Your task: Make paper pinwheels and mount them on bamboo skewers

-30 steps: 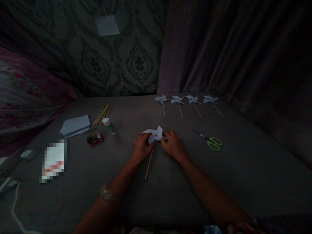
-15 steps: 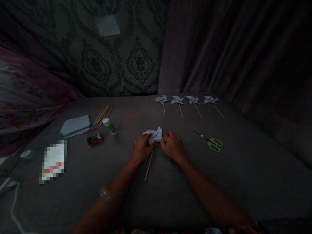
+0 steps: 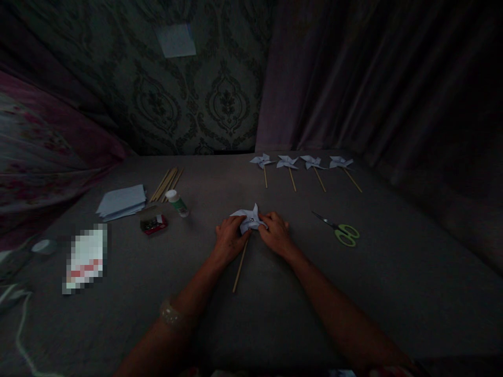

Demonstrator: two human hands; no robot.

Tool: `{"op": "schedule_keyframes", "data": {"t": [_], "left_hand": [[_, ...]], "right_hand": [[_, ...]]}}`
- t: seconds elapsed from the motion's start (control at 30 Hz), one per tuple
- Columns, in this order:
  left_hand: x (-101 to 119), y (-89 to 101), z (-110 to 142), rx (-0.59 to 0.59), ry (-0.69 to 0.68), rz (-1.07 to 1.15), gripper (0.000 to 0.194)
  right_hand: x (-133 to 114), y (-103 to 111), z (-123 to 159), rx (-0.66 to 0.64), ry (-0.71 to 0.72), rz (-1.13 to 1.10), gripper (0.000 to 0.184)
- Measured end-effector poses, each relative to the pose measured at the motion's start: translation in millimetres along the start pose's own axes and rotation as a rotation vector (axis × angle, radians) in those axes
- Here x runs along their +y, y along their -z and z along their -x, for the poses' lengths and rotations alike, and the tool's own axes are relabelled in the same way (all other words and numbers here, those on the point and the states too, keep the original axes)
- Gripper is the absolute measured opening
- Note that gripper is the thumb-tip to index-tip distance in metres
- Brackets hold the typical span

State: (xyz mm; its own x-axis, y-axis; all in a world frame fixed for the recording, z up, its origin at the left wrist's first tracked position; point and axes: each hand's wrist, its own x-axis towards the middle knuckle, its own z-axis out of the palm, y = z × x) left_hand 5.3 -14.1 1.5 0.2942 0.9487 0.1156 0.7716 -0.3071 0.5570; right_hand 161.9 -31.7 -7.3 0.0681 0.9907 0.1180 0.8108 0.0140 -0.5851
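A white paper pinwheel (image 3: pixel 252 220) with a shiny pin at its centre lies mid-table between my hands. Its wooden stick (image 3: pixel 240 266) slants down toward me. My left hand (image 3: pixel 230 236) is closed on the left blades, thumb near the stick's top. On the other side, my right hand (image 3: pixel 275 230) pinches the right blade with fingers and thumb. Parts of the blades are hidden under my fingers. Right of my hands lie scissors (image 3: pixel 341 230) with green handles. A glue bottle (image 3: pixel 177 203) with a white cap and a red box of pins (image 3: pixel 153 224) are to the left.
Several finished-looking pinwheels (image 3: pixel 288 162) lie in a row at the back right. Wooden sticks (image 3: pixel 167 184) and a stack of white paper (image 3: pixel 122 202) occupy the back left. A blurred white packet (image 3: pixel 87 259), a round white lid (image 3: pixel 44 247) and a white cable (image 3: pixel 21 335) are at far left.
My right fingers have shifted slightly on the right blade, and the blades have changed shape a little. My left hand stays in place on the pinwheel.
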Motion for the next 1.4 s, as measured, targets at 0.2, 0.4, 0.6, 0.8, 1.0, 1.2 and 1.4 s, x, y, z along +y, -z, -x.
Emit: {"op": "schedule_keyframes", "data": {"t": [0.2, 0.4, 0.6, 0.8, 1.0, 1.2, 1.4], "left_hand": [[-0.1, 0.1, 0.4, -0.001, 0.001, 0.020, 0.041], [-0.2, -1.8, -1.0, 0.035, 0.016, 0.019, 0.038], [2.8, -3.3, -4.5, 0.061, 0.032, 0.010, 0.029], [2.8, -4.6, -5.2, 0.079, 0.044, 0.012, 0.032], [0.3, 8.2, 0.1, 0.116, 0.111, 0.105, 0.041], [2.4, 39.1, 17.7, -0.029, 0.080, -0.111, 0.023], [15.8, 40.1, 31.7, -0.345, 0.044, -0.148, 0.021]], "right_hand": [[4.5, -2.3, -1.0, 0.001, 0.034, -0.033, 0.038], [10.3, -4.6, -2.9, 0.053, 0.038, -0.095, 0.034], [10.0, -6.7, -5.1, 0.058, 0.044, -0.072, 0.030], [10.0, -7.9, -5.7, 0.096, 0.037, -0.079, 0.030], [14.0, -3.5, -11.9, 0.176, -0.001, -0.260, 0.030], [22.2, 0.9, -17.8, 0.350, -0.070, -0.343, 0.035], [22.9, 1.8, -18.0, 0.388, -0.064, -0.338, 0.035]]}}
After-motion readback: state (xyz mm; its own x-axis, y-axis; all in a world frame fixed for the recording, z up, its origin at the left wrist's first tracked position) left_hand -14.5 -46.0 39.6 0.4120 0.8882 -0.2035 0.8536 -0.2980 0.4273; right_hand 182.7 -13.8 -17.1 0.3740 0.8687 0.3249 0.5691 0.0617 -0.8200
